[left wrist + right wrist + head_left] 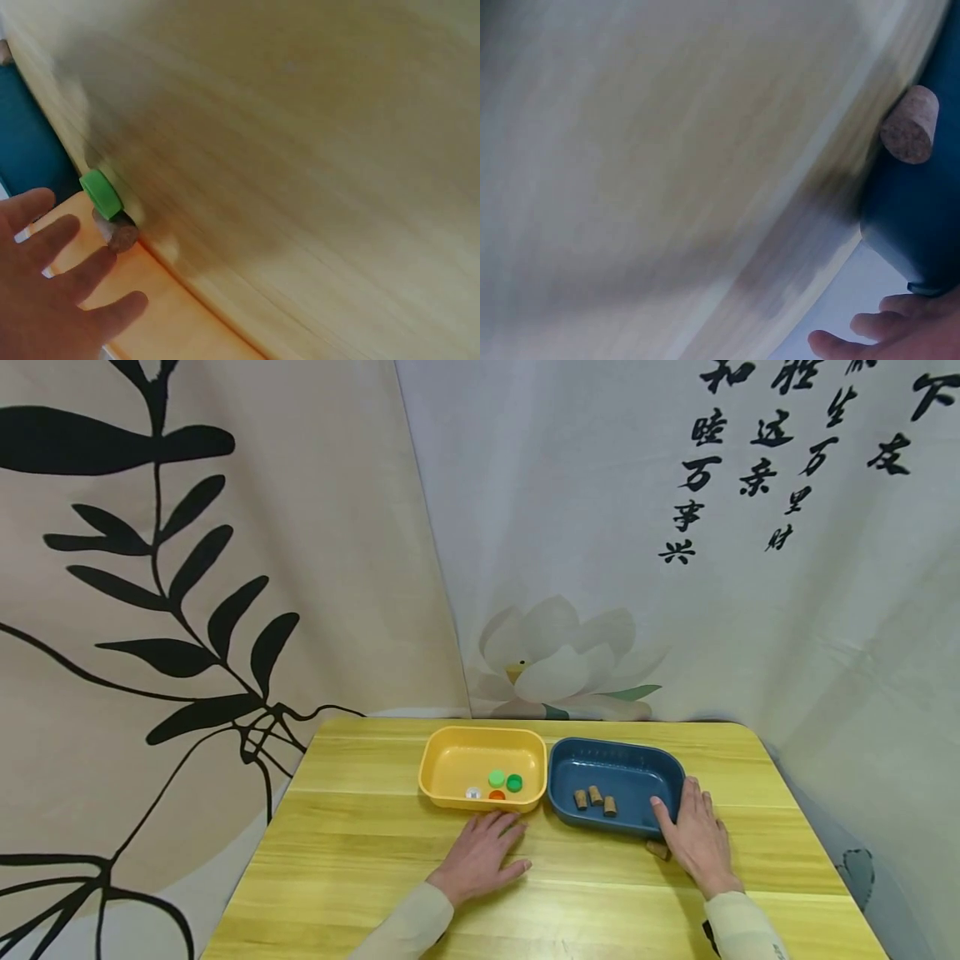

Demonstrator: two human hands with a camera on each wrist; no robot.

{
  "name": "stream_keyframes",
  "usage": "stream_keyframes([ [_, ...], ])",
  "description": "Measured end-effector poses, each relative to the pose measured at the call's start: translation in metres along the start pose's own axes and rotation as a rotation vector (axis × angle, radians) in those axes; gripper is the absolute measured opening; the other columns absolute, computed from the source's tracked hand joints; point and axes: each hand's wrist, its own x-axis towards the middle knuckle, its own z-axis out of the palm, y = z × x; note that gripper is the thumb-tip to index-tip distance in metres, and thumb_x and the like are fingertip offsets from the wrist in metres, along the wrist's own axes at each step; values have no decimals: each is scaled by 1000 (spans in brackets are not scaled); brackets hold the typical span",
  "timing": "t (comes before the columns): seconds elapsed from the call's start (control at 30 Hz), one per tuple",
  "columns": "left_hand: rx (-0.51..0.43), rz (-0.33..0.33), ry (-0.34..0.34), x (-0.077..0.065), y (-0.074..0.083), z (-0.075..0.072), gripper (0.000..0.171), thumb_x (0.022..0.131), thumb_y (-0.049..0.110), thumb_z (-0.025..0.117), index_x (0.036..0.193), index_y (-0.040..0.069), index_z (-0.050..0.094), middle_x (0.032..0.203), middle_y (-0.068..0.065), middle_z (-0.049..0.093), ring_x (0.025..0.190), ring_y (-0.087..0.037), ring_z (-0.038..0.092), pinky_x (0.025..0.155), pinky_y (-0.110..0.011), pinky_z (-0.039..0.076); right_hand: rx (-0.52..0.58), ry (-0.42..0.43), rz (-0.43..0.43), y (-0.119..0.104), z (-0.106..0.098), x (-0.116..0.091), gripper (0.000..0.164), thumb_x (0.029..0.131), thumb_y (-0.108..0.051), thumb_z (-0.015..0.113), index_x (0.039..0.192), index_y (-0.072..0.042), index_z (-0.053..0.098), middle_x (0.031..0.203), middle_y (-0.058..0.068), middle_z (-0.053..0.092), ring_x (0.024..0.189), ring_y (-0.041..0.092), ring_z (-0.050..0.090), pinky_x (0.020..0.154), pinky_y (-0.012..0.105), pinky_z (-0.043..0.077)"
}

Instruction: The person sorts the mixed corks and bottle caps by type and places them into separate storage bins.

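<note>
My left hand [483,853] lies with spread fingers at the front edge of the yellow tray [431,756]. In the left wrist view, a green cap [101,193] and a cork [116,231] are beside that tray's outer wall, near my fingertips; the head view hides them behind the hand. My right hand [701,839] touches the right front corner of the blue tray [660,764], its thumb reaching over the rim and its fingers extended along the outside. Against the blue tray's outer front wall lies a cork [910,124].
Inside the yellow tray sit a light green cap [497,778], a dark green cap [514,782], an orange cap [497,795] and a whitish piece [473,792]. Three corks [610,807] stand in the blue tray. Both trays are near the wooden table's [360,827] back edge.
</note>
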Motion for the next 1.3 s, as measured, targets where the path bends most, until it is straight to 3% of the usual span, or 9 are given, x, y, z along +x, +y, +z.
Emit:
stream_keyframes([
  [0.33, 28, -102, -15, -2, -1, 0, 61, 94, 63, 42, 136, 21, 56, 142, -4, 48, 127, -28, 46, 101, -54, 38, 1, 15, -4, -3, 1, 1, 91, 98, -61, 33, 152, 6, 3, 155, 31, 11, 138, 53, 14, 98, 73, 18],
  [0.67, 3, -191, -37, -26, -9, -11, 61, 96, 59, 44, 137, 16, 55, 136, -11, 54, 123, -31, 50, 97, -52, 42, 9, 15, -4, -1, 2, 1, 92, 98, -62, 33, 152, 6, 3, 155, 32, 11, 138, 53, 13, 98, 74, 18],
  [1.03, -134, -288, -27, -45, -27, -16, 61, 91, 47, 63, 139, 10, 52, 132, -8, 56, 117, -27, 53, 93, -48, 46, 17, 18, -5, 3, 2, 0, 91, 98, -60, 34, 152, 6, 2, 155, 32, 11, 138, 53, 13, 97, 74, 17],
  [1.17, -146, -275, -21, -46, -38, -14, 70, 87, 51, 67, 140, 9, 50, 135, -8, 54, 121, -29, 51, 96, -50, 43, 21, 12, -5, 2, 2, 0, 90, 99, -59, 34, 152, 6, 2, 154, 33, 10, 138, 53, 13, 97, 74, 17],
  [1.3, -183, -231, -64, -45, -45, -15, 79, 84, 54, 69, 145, 10, 45, 140, -10, 48, 129, -32, 44, 100, -56, 38, 16, 11, -2, 1, 1, 0, 91, 98, -60, 33, 152, 6, 3, 154, 32, 11, 138, 53, 13, 97, 74, 17],
])
